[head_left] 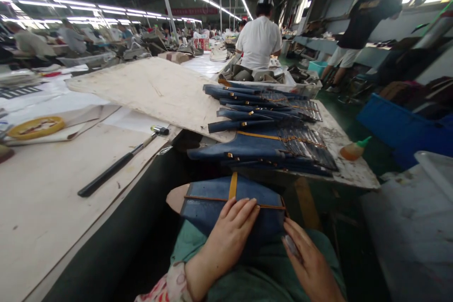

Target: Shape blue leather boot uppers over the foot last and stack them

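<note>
A blue leather piece (pixel 208 188) lies across my lap, with a yellow strip (pixel 233 186) running up it and a thin brown strip crossing it lengthwise. At its left end a pale, rounded part (pixel 177 198) sticks out. My left hand (pixel 234 226) rests flat on the leather, fingers stretched out over the brown strip. My right hand (pixel 306 255) is at the piece's right edge, fingertips touching it. Between its thumb and fingers sits a small grey oblong thing (pixel 293 248), whose kind I cannot make out. Similar blue leather pieces (pixel 244 146) lie in overlapping piles on the table ahead.
On the left table lie a hammer (pixel 122 163) with a black handle and a yellow ring (pixel 36 127). A bottle with a green tip (pixel 355 149) lies at the right table's edge. A white-shirted person (pixel 259 42) sits ahead. Blue bins (pixel 392 120) stand at right.
</note>
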`<state>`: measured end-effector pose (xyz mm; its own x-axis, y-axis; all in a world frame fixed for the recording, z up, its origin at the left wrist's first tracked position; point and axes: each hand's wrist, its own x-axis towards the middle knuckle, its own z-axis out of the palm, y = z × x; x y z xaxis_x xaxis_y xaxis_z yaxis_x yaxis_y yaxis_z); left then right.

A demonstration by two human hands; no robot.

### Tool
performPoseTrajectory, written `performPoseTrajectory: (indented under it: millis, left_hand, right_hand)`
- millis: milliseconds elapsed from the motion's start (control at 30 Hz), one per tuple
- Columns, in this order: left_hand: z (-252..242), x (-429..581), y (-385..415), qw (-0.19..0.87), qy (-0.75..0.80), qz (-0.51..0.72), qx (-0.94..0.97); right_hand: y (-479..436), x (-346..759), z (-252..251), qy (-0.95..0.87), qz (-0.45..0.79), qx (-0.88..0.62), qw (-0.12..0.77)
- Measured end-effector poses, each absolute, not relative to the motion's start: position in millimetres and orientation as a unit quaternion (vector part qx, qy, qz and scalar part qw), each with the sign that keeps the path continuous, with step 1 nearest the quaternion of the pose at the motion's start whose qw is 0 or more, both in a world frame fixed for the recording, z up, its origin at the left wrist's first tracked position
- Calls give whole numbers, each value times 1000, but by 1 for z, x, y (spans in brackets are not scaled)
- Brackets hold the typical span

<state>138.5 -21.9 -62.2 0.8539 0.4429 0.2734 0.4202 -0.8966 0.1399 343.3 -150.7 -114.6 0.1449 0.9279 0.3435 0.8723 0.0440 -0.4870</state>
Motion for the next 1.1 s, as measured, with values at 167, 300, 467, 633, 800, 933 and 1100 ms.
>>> performPoseTrajectory:
  millis: [167, 300, 467, 633, 800, 933, 1100]
  left_hand:
    - [-58, 145, -27, 46, 238, 144, 959]
    - [-54, 160, -30, 51, 230, 121, 964]
    - [-57, 174, -36, 48, 192, 112, 974]
    - [-59, 184, -41, 37, 175, 97, 979]
    - [-60, 193, -34, 0, 217, 97, 971]
    - [-56, 198, -29, 2, 218, 78, 973]
    - [-48, 206, -27, 7, 217, 57, 974]
  right_hand:
    - [-157, 340, -107, -705, -4, -653, 277]
    - [-155, 339, -101, -709, -7, -657, 256]
    - [-150, 350, -95, -641, 40, -700, 311]
    - [-151, 365, -94, -614, 73, -700, 357]
    - [-142, 370, -85, -606, 88, -718, 332]
    - [-137, 373, -73, -595, 93, -743, 292]
    - [-131, 374, -70, -620, 50, -732, 279]
